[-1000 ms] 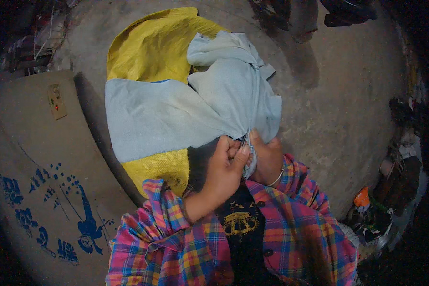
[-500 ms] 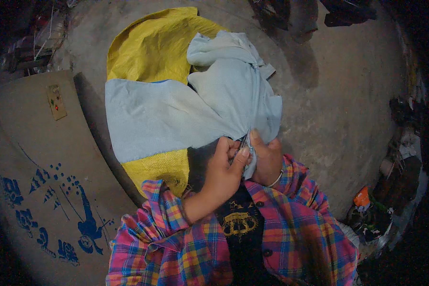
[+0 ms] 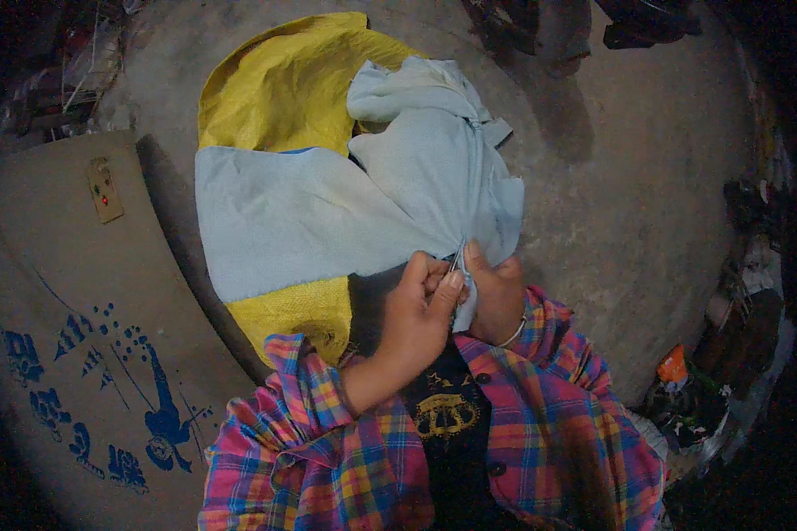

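Fingers of both hands pinch pale blue cloth edge, over yellow sack.

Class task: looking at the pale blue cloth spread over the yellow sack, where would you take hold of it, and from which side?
Grip the pale blue cloth at its bunched near edge, where the left hand and right hand pinch it. Come from the person's side: there the folds gather, while the far part lies flat on the yellow sack.

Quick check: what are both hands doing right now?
Left hand: closed, pinching the pale blue cloth edge.
Right hand: closed on the same cloth.
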The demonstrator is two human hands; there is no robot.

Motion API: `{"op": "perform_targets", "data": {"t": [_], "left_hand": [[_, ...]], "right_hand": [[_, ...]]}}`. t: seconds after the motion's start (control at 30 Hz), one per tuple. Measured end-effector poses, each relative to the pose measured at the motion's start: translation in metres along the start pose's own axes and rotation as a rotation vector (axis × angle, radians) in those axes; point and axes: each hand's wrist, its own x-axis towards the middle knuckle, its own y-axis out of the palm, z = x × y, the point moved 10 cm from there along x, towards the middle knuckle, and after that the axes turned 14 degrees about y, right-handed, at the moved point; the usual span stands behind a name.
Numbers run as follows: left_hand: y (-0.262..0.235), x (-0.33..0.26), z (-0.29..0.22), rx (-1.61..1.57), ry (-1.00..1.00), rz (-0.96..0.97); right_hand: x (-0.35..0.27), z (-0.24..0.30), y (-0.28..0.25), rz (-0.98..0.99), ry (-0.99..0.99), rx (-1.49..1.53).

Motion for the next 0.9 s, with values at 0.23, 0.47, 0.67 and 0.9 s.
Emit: {"op": "perform_targets", "data": {"t": [0.23, 0.47, 0.67, 0.9], "left_hand": [[0.003, -0.002, 0.002, -0.082, -0.015, 0.028], [0.004, -0.002, 0.005, -0.153, -0.033, 0.012], [-0.002, 0.004, -0.007, 0.01, 0.061, -0.003], [-0.001, 0.005, -0.002, -0.067, -0.004, -0.044]], "right_hand": [[-0.002, -0.002, 0.001, 0.071, 0.072, 0.1], [-0.002, 0.002, 0.003, 0.112, 0.024, 0.047], [-0.004, 0.0, 0.005, 0.071, 0.028, 0.004], [-0.007, 0.005, 0.01, 0.085, 0.037, 0.023]]}}
